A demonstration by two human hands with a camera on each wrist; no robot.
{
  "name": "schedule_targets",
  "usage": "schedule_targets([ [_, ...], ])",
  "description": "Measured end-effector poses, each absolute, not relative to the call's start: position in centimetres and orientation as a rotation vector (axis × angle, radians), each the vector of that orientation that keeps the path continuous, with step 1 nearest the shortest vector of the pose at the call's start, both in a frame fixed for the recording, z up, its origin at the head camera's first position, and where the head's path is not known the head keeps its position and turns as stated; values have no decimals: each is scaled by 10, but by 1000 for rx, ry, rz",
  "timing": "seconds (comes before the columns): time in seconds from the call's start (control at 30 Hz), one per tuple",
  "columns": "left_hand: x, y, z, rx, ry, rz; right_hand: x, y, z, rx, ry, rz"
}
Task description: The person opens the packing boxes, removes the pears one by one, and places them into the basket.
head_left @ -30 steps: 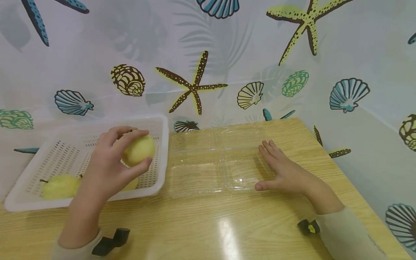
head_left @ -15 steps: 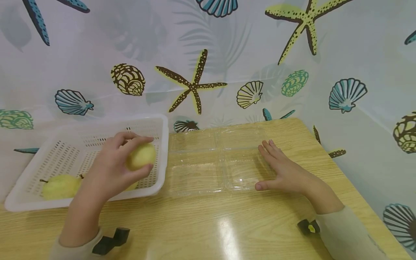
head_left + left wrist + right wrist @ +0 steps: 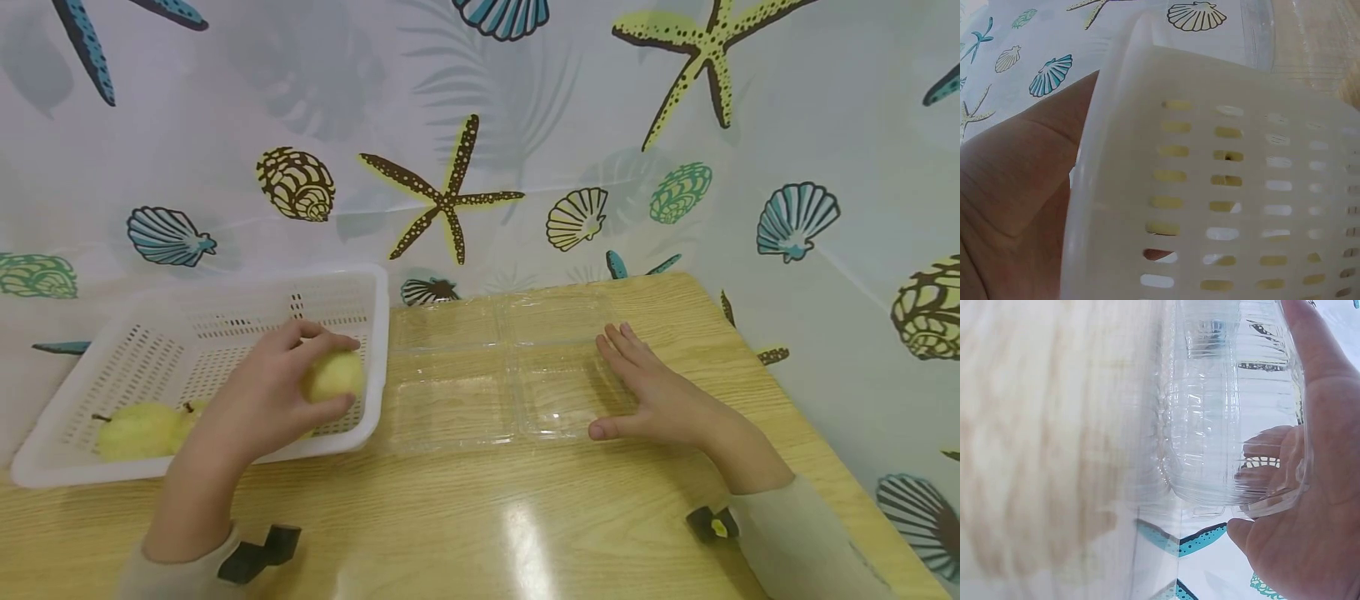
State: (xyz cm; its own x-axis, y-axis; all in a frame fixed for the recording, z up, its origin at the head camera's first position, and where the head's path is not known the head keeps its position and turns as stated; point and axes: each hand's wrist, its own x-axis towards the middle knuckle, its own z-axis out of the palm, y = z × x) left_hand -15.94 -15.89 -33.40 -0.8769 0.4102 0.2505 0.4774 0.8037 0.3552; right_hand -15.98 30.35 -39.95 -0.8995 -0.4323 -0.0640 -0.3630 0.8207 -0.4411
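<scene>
A round yellow pear [image 3: 341, 377] is held between the thumb and curled fingers of my left hand [image 3: 266, 387], low inside the white slotted basket [image 3: 379, 333]. Other pears [image 3: 138, 432] lie at the basket's near left, partly behind my forearm. The left wrist view shows the basket wall [image 3: 1122, 187] in front of the hand, with yellow fruit visible through the slots. My right hand [image 3: 660, 396] rests with extended fingers against the right side of a clear plastic container [image 3: 513, 392] with four compartments. That container's transparent wall [image 3: 1204, 425] lies beside the hand in the right wrist view.
The wooden table [image 3: 450, 517] runs in front of the basket and container, with its right edge beyond my right arm. A white curtain [image 3: 525, 150] printed with shells and starfish hangs close behind. Dark devices [image 3: 258, 554] sit on both wrists.
My left hand has lowered the pear further into the basket and shifted it slightly right. The right hand and the clear container have stayed in place.
</scene>
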Motion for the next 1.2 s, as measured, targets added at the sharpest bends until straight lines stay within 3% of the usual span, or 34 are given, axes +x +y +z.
schedule_targets([
  [0.53, -174, -169, -348, -797, -3015, -656, -160, 300, -395, -616, 2834, -643],
  [1.2, -182, -167, -365, -673, -3044, -614, -161, 304, -399, -637, 2843, -625],
])
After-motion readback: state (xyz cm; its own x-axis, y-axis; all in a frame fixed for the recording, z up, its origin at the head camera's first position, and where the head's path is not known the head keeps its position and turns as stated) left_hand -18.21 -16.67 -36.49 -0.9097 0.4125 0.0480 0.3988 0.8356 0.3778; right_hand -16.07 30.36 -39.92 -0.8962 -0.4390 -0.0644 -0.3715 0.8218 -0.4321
